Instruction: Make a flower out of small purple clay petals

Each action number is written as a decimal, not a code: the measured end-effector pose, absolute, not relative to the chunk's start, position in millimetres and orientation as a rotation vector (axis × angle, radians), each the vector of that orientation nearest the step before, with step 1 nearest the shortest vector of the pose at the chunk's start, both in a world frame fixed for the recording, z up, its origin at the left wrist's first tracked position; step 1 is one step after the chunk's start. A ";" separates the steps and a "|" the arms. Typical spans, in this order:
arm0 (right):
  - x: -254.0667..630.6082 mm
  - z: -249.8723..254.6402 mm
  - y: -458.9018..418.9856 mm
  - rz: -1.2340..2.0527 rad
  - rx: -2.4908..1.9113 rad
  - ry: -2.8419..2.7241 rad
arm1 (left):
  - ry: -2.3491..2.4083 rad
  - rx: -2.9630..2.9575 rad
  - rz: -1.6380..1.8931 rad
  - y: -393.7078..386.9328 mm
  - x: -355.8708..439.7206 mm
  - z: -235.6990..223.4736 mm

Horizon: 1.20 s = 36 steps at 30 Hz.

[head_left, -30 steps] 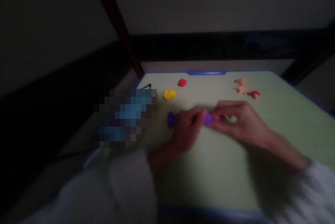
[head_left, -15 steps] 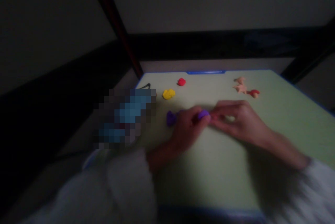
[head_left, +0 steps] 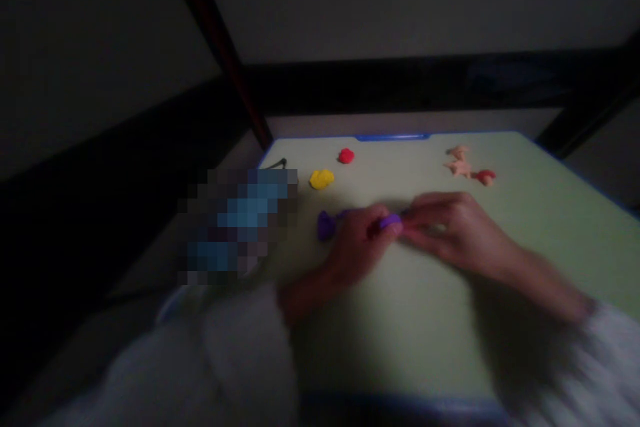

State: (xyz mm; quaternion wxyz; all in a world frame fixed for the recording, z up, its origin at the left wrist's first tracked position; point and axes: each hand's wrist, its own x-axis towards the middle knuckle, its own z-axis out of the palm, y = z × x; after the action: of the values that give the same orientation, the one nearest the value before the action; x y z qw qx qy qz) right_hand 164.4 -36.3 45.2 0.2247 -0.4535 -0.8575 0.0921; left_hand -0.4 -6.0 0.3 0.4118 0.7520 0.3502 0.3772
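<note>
A small rounded piece of purple modelling clay (head_left: 391, 222) is pinched between the thumb and fingers of my left hand (head_left: 357, 244). From the right, my right hand (head_left: 463, 230) meets the same piece, its thumb and fingertips drawn together at the edge; blur hides the exact contact. Another purple clay lump (head_left: 327, 226) lies on the table just left of my left hand, which partly covers more purple clay behind it.
The pale green table (head_left: 400, 334) has a blue rim. Toward its back lie a yellow lump (head_left: 321, 179), a red lump (head_left: 346, 156), several peach pieces (head_left: 459, 167) and a red-and-peach piece (head_left: 485, 177). A pixelated blue shape (head_left: 250, 214) covers the left edge.
The purple piece shows slightly flatter or turned in my fingers. Both hands stay in nearly the same place, and the other lumps have not moved.
</note>
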 end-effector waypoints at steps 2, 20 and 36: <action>164.5 45.3 -36.4 0.248 -1.262 -2.375 | 0.878 1.906 0.936 -6.0 -0.4 0.8; 163.3 43.2 -35.0 0.329 -1.319 -2.281 | 0.883 1.636 1.006 -6.2 2.8 -0.1; 175.2 40.7 -29.0 0.130 -1.382 -2.329 | 0.967 1.621 0.931 3.9 3.0 -7.0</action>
State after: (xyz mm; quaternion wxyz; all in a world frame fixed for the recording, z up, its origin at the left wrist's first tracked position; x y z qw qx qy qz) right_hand 175.2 -29.0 40.7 0.2135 -0.4979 -0.8392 0.0469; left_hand 3.0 3.9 -7.0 0.4953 0.6691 0.3992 0.3842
